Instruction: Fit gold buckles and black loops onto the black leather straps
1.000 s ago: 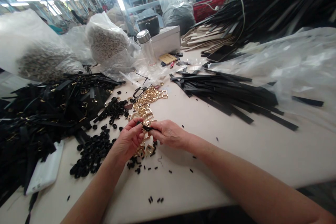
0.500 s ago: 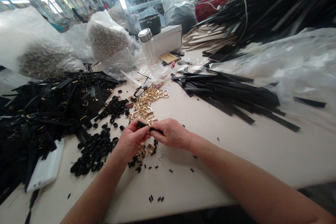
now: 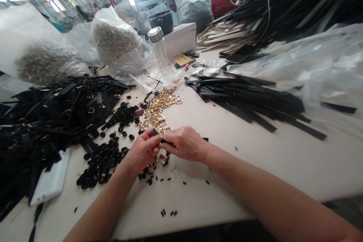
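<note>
Both hands are together over the table's middle, pinching one black strap [image 3: 154, 132]. My left hand [image 3: 141, 150] has its fingers closed on one end, which pokes up above the fingertips. My right hand [image 3: 185, 143] grips the strap close by, and a dark end [image 3: 205, 139] shows beyond its far side. A bit of gold shows between the fingertips, too small to make out fully. Just behind the hands spreads a pile of gold buckles [image 3: 159, 111]. One gold buckle [image 3: 162, 159] lies just below them. Black strap loops [image 3: 99, 166] are heaped to the left.
Buckled black straps [image 3: 68, 109] pile up at left, beside a white box-like object [image 3: 51, 181]. Loose black straps [image 3: 241, 98] lie at right near plastic sheeting [image 3: 312, 60]. Behind stand a glass bottle [image 3: 160, 47], eyeglasses [image 3: 150, 96] and filled plastic bags [image 3: 113, 41].
The strap end at my left fingertips has tilted more upright. More of the dark end shows beyond my right hand. Both hands stay in nearly the same place.
</note>
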Available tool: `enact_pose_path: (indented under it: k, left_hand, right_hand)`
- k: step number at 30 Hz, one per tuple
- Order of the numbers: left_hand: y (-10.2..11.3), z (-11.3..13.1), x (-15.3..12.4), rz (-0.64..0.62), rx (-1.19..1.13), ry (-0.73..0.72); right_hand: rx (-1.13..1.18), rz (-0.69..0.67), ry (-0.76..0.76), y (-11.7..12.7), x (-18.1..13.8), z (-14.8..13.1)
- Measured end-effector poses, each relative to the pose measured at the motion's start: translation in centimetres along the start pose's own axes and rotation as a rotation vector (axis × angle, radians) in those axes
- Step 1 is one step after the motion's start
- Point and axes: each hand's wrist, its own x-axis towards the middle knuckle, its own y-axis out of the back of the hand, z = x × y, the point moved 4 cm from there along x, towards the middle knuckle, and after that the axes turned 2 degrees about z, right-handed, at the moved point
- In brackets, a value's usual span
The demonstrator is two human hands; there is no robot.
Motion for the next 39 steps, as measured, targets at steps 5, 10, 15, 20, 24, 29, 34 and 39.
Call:
enact_pose_path:
  k: [5,10,15,20,24,29,34,39]
  left_hand:
    - [0.1,0.2,-0.1,0.012,0.117,-0.11]
    - [0.0,0.4,-0.5,-0.017,0.149,-0.161]
    - [0.2,0.3,-0.6,-0.008,0.188,-0.187]
    - [0.6,0.5,-0.4,0.062,0.224,-0.2]
    - [1.4,1.6,-0.2,0.182,0.094,-0.233]
    - [1.5,1.4,-0.1,0.241,0.023,-0.222]
    - [1.1,0.3,0.1,0.181,0.141,-0.242]
    - [1.3,0.6,0.1,0.16,0.259,-0.3]
  right_hand:
    - [0.038,0.002,-0.056,0.0,0.0,0.4]
    - [0.134,-0.047,-0.157,0.4,0.2,0.6]
    - [0.1,-0.057,-0.19,0.8,0.2,0.5]
    - [0.032,-0.051,-0.164,0.9,0.1,0.3]
    - [0.077,-0.004,-0.235,1.5,0.3,0.8]
    - [0.13,0.003,-0.249,1.3,0.5,0.9]
    - [0.179,0.014,-0.257,0.9,0.4,0.7]
    - [0.257,0.052,-0.25,0.8,0.3,0.5]
